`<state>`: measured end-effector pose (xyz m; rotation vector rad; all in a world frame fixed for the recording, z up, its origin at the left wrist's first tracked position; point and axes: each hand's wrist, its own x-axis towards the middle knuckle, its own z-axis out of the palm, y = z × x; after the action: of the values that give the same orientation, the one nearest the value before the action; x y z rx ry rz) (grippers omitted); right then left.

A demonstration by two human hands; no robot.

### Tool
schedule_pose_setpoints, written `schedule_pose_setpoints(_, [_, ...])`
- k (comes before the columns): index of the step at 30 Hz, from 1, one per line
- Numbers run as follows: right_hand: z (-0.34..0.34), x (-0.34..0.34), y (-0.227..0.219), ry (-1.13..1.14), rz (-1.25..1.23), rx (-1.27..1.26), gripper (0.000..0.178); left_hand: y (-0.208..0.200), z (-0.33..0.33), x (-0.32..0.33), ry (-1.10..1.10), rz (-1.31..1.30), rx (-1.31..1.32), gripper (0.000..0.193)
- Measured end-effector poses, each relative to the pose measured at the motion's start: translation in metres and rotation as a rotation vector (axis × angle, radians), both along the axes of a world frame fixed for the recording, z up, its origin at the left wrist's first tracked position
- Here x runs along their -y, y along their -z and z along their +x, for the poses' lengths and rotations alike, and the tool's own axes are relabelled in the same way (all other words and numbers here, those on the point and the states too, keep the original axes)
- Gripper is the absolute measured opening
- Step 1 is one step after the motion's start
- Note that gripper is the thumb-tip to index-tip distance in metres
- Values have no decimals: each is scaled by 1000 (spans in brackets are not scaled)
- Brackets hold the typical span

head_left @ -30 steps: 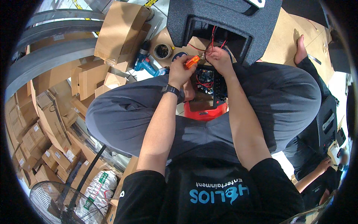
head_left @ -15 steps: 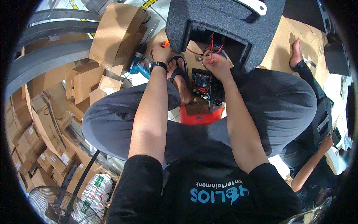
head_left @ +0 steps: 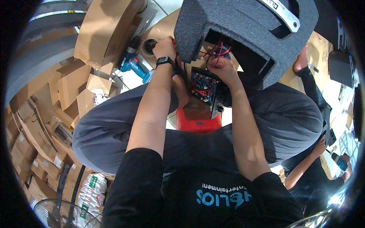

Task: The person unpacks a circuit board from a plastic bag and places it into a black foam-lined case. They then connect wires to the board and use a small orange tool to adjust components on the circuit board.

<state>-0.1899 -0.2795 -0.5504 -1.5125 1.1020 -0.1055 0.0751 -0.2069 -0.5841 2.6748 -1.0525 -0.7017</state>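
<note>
A dark grey, rough-coated speaker cabinet [head_left: 235, 28] lies in front of me, its rectangular opening facing my side. Red and black wires [head_left: 222, 53] come out of that opening. My right hand [head_left: 223, 70] is closed around them just below the opening. My left hand [head_left: 164, 48] is curled beside the cabinet's left edge, its fingers closed on a small orange thing mostly hidden by the hand. Below my right hand, an amplifier circuit board [head_left: 201, 89] on a black metal panel stands tilted, with more red wires on it.
A red stool or box [head_left: 199, 121] is under the board, between my legs. Left are a blue cordless drill [head_left: 133, 64], a tape roll [head_left: 148, 47] and cardboard boxes [head_left: 102, 32]. At the right, a co-worker's hand holds a teal tool [head_left: 339, 161]. A fan [head_left: 62, 212] stands lower left.
The view has shifted, and the cabinet appears farther right. My left hand has moved away from the drill, toward the cabinet's left edge. My right hand stays on the wires.
</note>
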Motion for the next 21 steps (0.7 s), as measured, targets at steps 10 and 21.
schedule_pose_setpoints(10, [12, 3, 0, 34, 124, -10, 19, -59, -85, -31, -274, 28, -725, 38])
schedule_pose_setpoints(21, [8, 6, -11, 63, 185, 131, 16, -55, -134, -57, -865, -387, -1398, 33])
